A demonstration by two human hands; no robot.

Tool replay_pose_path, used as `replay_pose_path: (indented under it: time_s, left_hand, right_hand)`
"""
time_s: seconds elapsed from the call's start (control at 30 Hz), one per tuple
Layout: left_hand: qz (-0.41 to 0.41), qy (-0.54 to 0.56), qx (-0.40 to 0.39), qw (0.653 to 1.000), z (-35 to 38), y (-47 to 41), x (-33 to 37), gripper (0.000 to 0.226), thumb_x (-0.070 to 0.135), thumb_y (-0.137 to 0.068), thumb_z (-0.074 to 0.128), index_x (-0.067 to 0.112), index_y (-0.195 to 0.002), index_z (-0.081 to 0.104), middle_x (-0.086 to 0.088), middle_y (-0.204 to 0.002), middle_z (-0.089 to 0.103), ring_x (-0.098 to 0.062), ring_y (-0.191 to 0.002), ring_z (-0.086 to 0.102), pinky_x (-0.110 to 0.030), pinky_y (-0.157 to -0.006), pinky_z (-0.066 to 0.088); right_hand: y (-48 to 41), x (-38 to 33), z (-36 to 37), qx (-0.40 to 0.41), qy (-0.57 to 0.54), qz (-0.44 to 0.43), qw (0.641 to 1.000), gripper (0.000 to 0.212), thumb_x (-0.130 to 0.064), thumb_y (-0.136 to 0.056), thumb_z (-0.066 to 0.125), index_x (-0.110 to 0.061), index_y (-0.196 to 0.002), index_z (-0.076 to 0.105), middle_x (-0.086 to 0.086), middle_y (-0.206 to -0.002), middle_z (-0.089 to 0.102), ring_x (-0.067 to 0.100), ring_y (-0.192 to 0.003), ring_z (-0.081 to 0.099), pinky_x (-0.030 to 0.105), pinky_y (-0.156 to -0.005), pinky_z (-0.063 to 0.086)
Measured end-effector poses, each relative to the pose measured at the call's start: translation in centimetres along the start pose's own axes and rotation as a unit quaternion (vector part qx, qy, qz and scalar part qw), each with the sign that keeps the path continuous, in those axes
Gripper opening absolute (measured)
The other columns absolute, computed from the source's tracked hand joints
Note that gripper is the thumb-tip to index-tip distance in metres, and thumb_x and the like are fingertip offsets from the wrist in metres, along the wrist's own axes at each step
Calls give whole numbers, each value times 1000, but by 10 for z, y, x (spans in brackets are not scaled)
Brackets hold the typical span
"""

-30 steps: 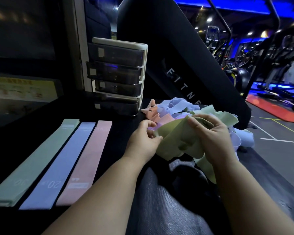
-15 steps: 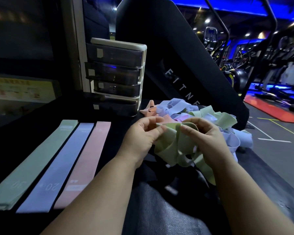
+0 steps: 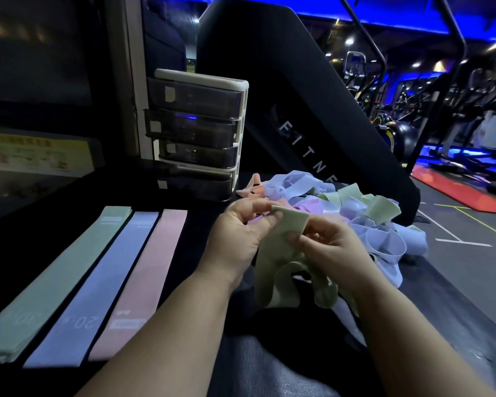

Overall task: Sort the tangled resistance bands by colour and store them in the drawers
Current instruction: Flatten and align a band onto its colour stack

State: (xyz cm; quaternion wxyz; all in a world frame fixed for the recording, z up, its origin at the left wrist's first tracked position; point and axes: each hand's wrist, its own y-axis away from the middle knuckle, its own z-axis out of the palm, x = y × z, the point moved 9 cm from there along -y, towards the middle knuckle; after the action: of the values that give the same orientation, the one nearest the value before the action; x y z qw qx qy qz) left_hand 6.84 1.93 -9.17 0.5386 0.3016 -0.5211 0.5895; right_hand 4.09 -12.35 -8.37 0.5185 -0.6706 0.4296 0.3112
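Note:
A green resistance band (image 3: pixel 281 270) hangs in loops between my hands above the dark surface. My left hand (image 3: pixel 238 236) pinches its upper edge, and my right hand (image 3: pixel 330 247) grips it just to the right. Behind them lies a tangled pile of bands (image 3: pixel 341 204) in blue, green, pink and orange. Three bands lie flat side by side at the left: a green one (image 3: pixel 58 282), a blue one (image 3: pixel 98 287) and a pink one (image 3: pixel 146 279). A small drawer unit (image 3: pixel 198 133) with dark drawers stands at the back; its drawers look closed.
A big black fitness machine (image 3: pixel 298 96) slopes down behind the pile. The black surface (image 3: pixel 201 219) drops off at the right to a gym floor (image 3: pixel 470 253) with marked lines. A yellow sign (image 3: pixel 32 156) sits at the far left.
Both hands have lifted the green band's top edge and spread it flatter between them. More of the band now hangs loose below my hands.

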Motion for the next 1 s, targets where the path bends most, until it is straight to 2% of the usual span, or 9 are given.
replay_pose_path:
  time_s: [0.07, 0.13, 0.3, 0.47, 0.57, 0.63, 0.73, 0.83, 1.0]
  left_hand:
    - [-5, 14, -15, 1000, 4, 2, 0, 7, 8, -88, 66, 13, -92, 69, 0, -96, 74, -7, -83, 68, -20, -65, 53]
    - [-11, 2, -34, 999, 8, 3, -1, 12, 15, -88, 67, 13, -100, 67, -1, -94, 73, -8, -83, 67, -22, -69, 55]
    - [-45, -52, -102, 992, 19, 7, -16, 32, 32, -78, 73, 19, -107, 65, -4, -103, 73, -12, -92, 69, -31, -87, 55]
    - [-69, -95, -170, 978, 33, 16, -26, 30, 22, -73, 72, 14, -101, 67, -11, -101, 73, -21, -91, 68, -47, -88, 54]
    - [-59, -119, -152, 979, 31, 15, -25, 33, 35, -62, 73, 18, -89, 67, -14, -97, 71, -22, -86, 65, -54, -90, 51]
    - [-49, -108, -143, 983, 30, 14, -21, 20, 35, -63, 74, 23, -75, 63, -10, -87, 67, -18, -83, 61, -48, -89, 51]
    - [-45, -87, -141, 985, 31, 15, -18, 25, 37, -61, 71, 24, -64, 50, -10, -84, 55, -20, -79, 50, -40, -77, 43]
    - [-47, -70, -129, 988, 29, 13, -19, 21, 30, -67, 68, 26, -63, 48, -8, -78, 48, -22, -74, 44, -40, -71, 39]
    - [-18, -84, -76, 993, 19, 6, -21, 17, 32, -69, 67, 34, -81, 55, 1, -85, 69, -19, -83, 66, -41, -86, 52]
  right_hand:
    - [1, -3, 3, -6, -22, 2, 1000, 4, -9, -88, 70, -8, -91, 72, 6, -74, 67, 9, -70, 61, 22, -63, 48]
    - [2, -6, 3, 5, -56, 2, 998, 11, -5, -92, 61, -8, -96, 71, 0, -80, 70, 7, -74, 64, 19, -64, 50]
    - [3, -7, -11, 101, -57, -5, 993, 28, -34, -84, 60, -9, -97, 68, 5, -70, 61, 9, -59, 53, 20, -50, 42]
    - [5, -7, -33, 192, -61, -5, 979, 11, -22, -97, 59, -18, -93, 69, 7, -76, 67, 16, -67, 60, 31, -60, 49]
    - [6, -6, -41, 222, -78, -10, 972, 15, -26, -97, 61, -23, -85, 70, -2, -71, 66, 14, -65, 59, 32, -62, 49]
    - [6, -6, -41, 221, -100, -2, 970, 19, -26, -98, 58, -23, -82, 68, -5, -64, 62, 11, -55, 56, 25, -50, 47]
    - [7, -5, -36, 210, -125, 20, 969, 21, -24, -100, 52, -20, -81, 60, -2, -57, 56, 11, -44, 50, 22, -36, 41]
    - [6, -2, -32, 201, -127, 30, 971, 20, -27, -101, 51, -20, -84, 59, 4, -61, 53, 17, -47, 47, 23, -36, 39]
    - [2, 9, -30, 189, -149, 50, 969, 22, -33, -100, 53, -23, -81, 59, 11, -69, 50, 23, -53, 44, 29, -47, 40]
